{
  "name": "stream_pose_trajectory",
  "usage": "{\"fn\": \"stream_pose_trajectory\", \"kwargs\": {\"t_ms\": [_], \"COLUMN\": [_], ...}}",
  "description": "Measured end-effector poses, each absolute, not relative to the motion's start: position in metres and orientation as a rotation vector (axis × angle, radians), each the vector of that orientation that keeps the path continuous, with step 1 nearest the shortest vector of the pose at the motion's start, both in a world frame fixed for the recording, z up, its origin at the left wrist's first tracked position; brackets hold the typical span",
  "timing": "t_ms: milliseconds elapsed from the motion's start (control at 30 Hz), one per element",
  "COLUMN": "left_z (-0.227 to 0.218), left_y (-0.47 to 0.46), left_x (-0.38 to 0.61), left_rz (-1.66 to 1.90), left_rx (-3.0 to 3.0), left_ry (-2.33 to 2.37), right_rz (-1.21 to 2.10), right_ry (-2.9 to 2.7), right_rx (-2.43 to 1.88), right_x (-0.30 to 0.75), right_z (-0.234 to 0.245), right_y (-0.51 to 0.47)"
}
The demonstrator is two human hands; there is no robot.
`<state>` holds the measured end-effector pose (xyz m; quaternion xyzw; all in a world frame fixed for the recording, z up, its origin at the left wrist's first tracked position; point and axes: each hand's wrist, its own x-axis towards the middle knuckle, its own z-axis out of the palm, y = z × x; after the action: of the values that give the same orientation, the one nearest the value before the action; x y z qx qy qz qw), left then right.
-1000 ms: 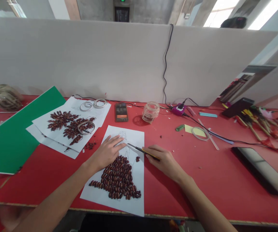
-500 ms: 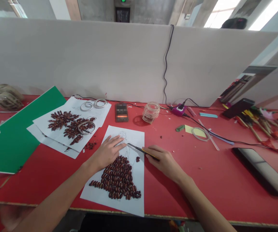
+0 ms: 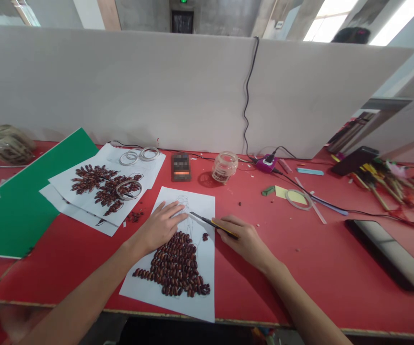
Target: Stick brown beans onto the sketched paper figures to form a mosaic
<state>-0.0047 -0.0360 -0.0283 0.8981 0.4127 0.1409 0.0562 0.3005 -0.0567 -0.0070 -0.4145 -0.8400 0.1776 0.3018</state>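
Note:
A white sheet [image 3: 140,287] with a pencil drawing of a figure lies in front of me. Dark red beans [image 3: 174,263] in close rows cover the drawing's skirt-like lower part. My left hand [image 3: 163,224] rests flat on the sheet just above the beans, fingers apart. In my right hand [image 3: 237,235] is a yellow and black utility knife [image 3: 224,228]. Its blade points left over the drawing, close to my left fingertips. A small cluster of beans [image 3: 205,236] sits apart, right of the rows.
A glass jar [image 3: 225,167] and a dark phone-like device [image 3: 181,167] stand behind the sheet. Left are more bean-covered papers [image 3: 84,201] and a green board [image 3: 30,211]. A purple power adapter [image 3: 266,163] with black cables, a tape roll [image 3: 299,200] and a black power bank-like slab [image 3: 390,256] lie right.

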Motion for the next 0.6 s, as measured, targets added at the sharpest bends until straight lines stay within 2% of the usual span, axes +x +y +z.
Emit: {"fn": "stream_pose_trajectory", "kwargs": {"t_ms": [600], "left_z": [-0.0259], "left_y": [-0.0360], "left_x": [-0.0046], "left_rz": [0.411], "left_rx": [2.728], "left_ry": [1.252], "right_rz": [0.498], "right_ry": [-2.235], "right_rx": [-1.082], "right_x": [0.3010], "right_z": [-0.0066], "right_y": [-0.0565]}}
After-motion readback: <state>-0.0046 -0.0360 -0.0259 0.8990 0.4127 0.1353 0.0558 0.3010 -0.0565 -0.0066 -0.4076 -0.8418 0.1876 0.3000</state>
